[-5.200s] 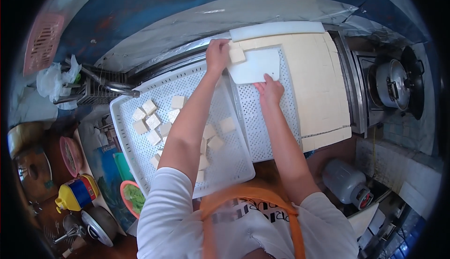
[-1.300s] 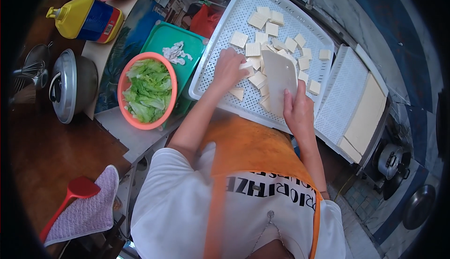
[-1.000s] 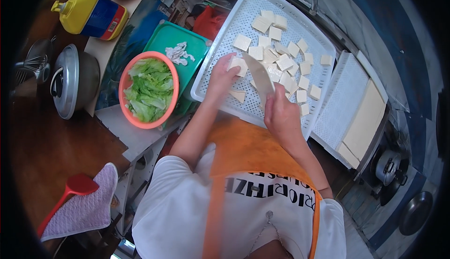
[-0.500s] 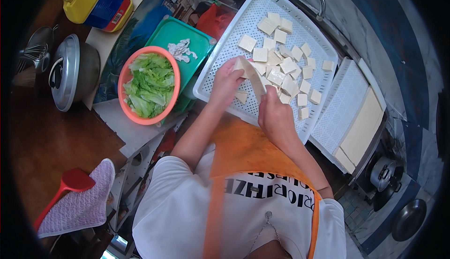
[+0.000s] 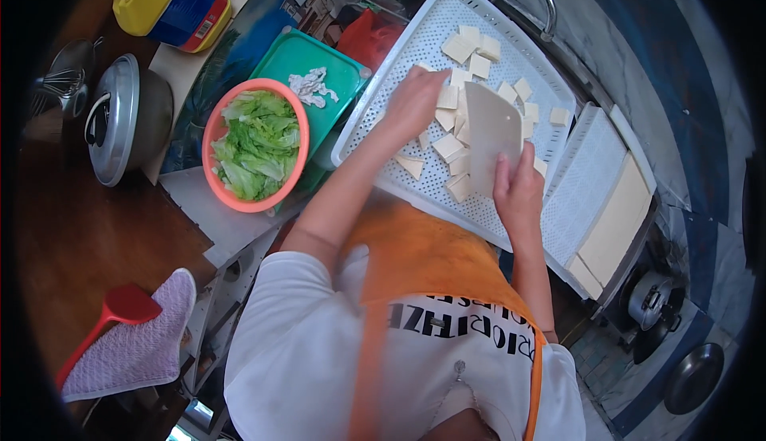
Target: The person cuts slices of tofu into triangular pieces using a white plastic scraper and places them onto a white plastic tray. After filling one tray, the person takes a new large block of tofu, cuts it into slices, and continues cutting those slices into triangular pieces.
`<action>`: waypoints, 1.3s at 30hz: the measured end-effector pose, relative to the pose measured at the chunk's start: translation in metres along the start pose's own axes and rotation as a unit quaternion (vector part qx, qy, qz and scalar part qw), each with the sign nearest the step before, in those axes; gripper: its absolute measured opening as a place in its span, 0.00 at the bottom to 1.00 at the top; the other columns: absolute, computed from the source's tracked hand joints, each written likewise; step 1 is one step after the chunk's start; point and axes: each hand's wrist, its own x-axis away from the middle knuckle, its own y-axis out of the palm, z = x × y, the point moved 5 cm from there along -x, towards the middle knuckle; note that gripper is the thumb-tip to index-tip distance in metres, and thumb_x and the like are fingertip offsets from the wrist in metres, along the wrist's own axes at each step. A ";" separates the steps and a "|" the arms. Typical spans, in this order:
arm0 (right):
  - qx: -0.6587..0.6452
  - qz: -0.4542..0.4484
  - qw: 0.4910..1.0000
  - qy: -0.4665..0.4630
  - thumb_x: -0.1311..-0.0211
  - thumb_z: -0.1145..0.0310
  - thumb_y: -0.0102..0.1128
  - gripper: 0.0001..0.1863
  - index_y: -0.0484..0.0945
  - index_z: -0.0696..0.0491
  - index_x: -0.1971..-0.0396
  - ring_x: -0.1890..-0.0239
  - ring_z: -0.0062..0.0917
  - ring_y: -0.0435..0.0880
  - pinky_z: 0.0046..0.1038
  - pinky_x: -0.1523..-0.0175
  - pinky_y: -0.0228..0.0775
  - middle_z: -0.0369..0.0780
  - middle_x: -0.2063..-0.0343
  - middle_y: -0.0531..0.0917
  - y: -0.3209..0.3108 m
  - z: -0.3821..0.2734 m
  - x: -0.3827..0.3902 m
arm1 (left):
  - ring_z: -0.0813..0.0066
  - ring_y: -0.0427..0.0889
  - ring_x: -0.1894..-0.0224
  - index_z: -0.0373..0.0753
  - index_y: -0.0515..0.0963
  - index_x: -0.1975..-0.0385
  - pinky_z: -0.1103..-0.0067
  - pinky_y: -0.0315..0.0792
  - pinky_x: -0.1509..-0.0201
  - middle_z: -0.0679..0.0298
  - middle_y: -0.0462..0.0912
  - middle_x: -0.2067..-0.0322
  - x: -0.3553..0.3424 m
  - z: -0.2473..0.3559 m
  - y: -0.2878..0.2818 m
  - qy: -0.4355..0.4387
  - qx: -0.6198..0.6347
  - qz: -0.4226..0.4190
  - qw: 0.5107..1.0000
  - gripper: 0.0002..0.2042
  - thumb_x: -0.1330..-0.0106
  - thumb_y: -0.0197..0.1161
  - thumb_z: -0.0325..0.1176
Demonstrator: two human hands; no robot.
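White tofu pieces [image 5: 449, 147] lie loose in a perforated white plastic tray [image 5: 381, 70], some as squares and some as triangles. My right hand [image 5: 520, 188] grips a flat, pale scraper [image 5: 488, 134] by its near edge, its blade tilted up over the heap and hiding part of it. Over the tray's left side, my left hand [image 5: 415, 104] is closed, its fingertips down among the tofu; what they hold, if anything, is hidden. A triangular piece [image 5: 410, 167] rests close to the tray's near-left edge.
At left, an orange bowl of lettuce [image 5: 255, 150] stands beside a green tray [image 5: 339, 66] with a crumpled cloth. Another white tray [image 5: 614, 230] holding a large pale slab is at right. A tap [image 5: 546, 2] curves behind; a lidded pot [image 5: 120, 118] sits far left.
My hands have moved apart: the left went up and inward over the tofu, the right went right with the scraper. The scraper now stands broad side toward me.
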 end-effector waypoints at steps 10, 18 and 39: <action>0.023 0.043 0.999 0.007 0.39 0.76 0.52 0.11 0.68 0.57 0.56 0.82 0.45 0.79 0.39 0.77 0.69 0.49 0.85 0.77 -0.010 0.001 0.005 | 0.59 0.72 0.49 0.38 0.77 0.53 0.72 0.69 0.45 0.58 0.80 0.59 0.000 -0.005 0.015 -0.054 -0.016 -0.092 0.994 0.20 0.49 0.65 0.30; 0.014 0.020 0.994 -0.111 0.41 0.77 0.53 0.12 0.68 0.59 0.57 0.85 0.44 0.77 0.40 0.81 0.70 0.49 0.80 0.79 0.013 -0.041 0.009 | 0.76 0.80 0.55 0.32 0.70 0.49 0.81 0.75 0.54 0.60 0.79 0.55 0.045 -0.024 0.021 -0.306 0.581 0.054 0.752 0.14 0.35 0.56 0.23; -0.046 -0.093 0.989 -0.110 0.40 0.75 0.52 0.12 0.65 0.60 0.58 0.80 0.49 0.79 0.44 0.73 0.72 0.51 0.81 0.78 0.048 -0.025 0.003 | 0.60 0.82 0.57 0.32 0.74 0.53 0.73 0.75 0.54 0.54 0.81 0.59 0.075 -0.055 0.001 -0.205 0.334 0.005 0.920 0.15 0.40 0.56 0.23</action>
